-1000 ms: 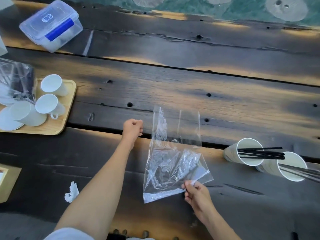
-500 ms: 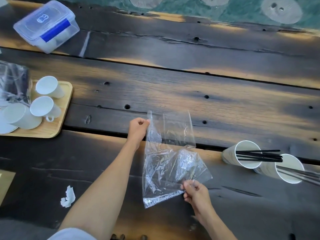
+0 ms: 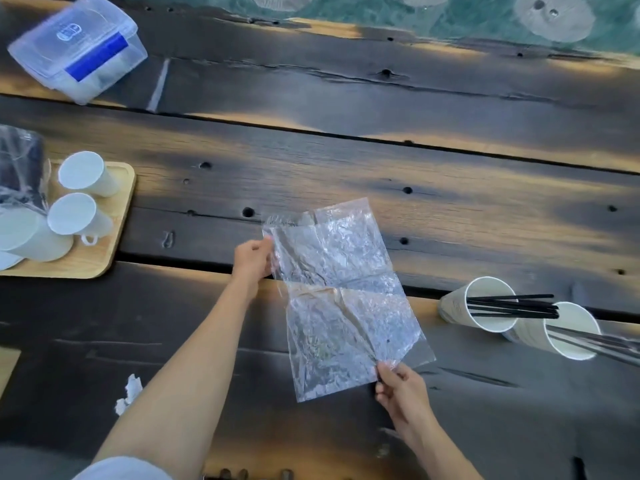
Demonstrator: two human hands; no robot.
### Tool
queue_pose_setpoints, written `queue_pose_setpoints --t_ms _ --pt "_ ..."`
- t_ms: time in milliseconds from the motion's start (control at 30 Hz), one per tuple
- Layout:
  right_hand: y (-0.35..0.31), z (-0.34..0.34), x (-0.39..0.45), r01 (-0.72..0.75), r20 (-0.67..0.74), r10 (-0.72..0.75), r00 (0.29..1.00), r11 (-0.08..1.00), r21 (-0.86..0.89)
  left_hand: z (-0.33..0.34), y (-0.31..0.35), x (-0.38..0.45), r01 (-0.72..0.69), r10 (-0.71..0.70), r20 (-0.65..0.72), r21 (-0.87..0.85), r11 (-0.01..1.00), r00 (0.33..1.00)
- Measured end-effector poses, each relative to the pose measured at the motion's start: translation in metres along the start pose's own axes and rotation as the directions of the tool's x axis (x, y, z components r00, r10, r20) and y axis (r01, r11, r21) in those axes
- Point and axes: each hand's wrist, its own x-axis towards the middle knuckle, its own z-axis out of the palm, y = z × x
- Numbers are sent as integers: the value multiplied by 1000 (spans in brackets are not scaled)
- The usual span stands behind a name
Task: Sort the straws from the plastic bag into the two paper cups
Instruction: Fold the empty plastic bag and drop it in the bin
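Clear bag [image 3: 341, 299] is spread flat and crumpled, mid-table [image 3: 450, 209], w/ no straws seen inside. Left hand [image 3: 252, 259] pinches its far-left edge; right hand [image 3: 398, 386] pinches the near-right corner. Two paper cups sit at right, touching each other: left cup [image 3: 485, 306] holds black straws [image 3: 512, 306], right cup [image 3: 568, 332] holds clear-wrapped straws [image 3: 602, 342] sticking out right. Both cups are well apart from the bag. Far left: wood tray [image 3: 114, 216] w/ white mugs [image 3: 81, 213]. Lidded box [image 3: 79, 50] at far-left corner.
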Motion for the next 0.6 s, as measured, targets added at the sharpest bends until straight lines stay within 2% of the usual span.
queue_pose_setpoints --t_ms 100,200,333,467,600 --pt "1 6 -4 -53 30 51 998 996 67 1 -21 -10 55 -55 40 -2 998 998" --pt "4 15 -12 -139 101 143 985 989 -46 -2 -38 -17 95 -94 23 -45 994 995" --pt "6 20 -13 -107 46 115 992 982 -153 -8 -40 -14 67 -68 -60 -22 998 996" --pt "1 24 -8 -86 -7 86 996 994 -74 -6 -40 -21 84 -89 -76 -72 994 993" --pt "3 31 -4 -105 -4 105 994 994 39 1 -51 -46 212 -211 59 -13 977 976"
